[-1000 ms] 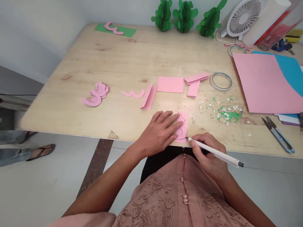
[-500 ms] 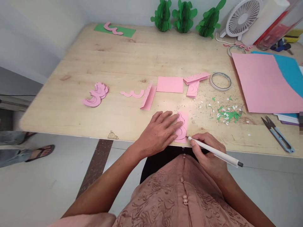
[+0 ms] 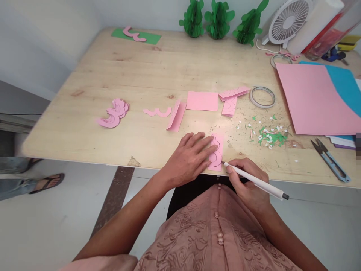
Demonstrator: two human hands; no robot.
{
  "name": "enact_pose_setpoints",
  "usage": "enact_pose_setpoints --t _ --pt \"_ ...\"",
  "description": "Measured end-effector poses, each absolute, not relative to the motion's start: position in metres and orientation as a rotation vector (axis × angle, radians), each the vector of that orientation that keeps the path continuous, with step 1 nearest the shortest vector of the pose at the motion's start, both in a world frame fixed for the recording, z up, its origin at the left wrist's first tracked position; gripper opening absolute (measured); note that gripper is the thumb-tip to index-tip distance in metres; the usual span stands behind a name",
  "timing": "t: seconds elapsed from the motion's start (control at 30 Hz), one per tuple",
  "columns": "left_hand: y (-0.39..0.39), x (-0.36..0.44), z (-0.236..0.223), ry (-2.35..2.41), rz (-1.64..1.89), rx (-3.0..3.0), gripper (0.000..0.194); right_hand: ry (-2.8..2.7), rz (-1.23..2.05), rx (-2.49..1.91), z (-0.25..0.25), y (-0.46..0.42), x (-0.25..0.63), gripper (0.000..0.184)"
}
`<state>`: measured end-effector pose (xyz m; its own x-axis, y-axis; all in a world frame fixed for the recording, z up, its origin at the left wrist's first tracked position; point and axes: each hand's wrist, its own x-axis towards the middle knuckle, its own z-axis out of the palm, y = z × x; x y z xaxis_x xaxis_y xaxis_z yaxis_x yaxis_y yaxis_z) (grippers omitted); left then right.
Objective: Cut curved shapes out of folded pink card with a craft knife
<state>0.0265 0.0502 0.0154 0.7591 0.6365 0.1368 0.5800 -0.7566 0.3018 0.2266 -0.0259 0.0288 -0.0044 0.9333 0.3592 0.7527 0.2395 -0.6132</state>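
My left hand (image 3: pixel 190 160) lies flat with its fingers spread, pressing a small pink paper strip (image 3: pixel 220 138) onto the table near its front edge. A curvy dark outline runs along that strip, partly hidden under my fingers. In my right hand (image 3: pixel 249 182) is a white pen (image 3: pixel 258 181), its tip touching or just over the strip's right edge. Beyond the hands are a folded pink paper (image 3: pixel 177 117), a pink rectangle (image 3: pixel 202 101), more folded pink pieces with drawn curves (image 3: pixel 232 96) and a wavy cut-out (image 3: pixel 158 111).
Stacked pink cut-outs (image 3: pixel 114 113) lie left. Tape (image 3: pixel 262 97), green and white scraps (image 3: pixel 273 137), thread snips (image 3: pixel 330 161) and coloured sheets (image 3: pixel 313 99) lie right. Green paper figures (image 3: pixel 219 20) and a fan (image 3: pixel 289 22) stand at the back. Another person's foot (image 3: pixel 50 182) shows at left.
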Motion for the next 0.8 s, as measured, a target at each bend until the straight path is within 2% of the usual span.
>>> enact_pose_setpoints --t 0.8 --pt "0.0503 0.0262 0.0156 0.952 0.348 2.714 0.038 -1.74 0.331 -1.581 0.0292 -0.0242 0.2234 0.01"
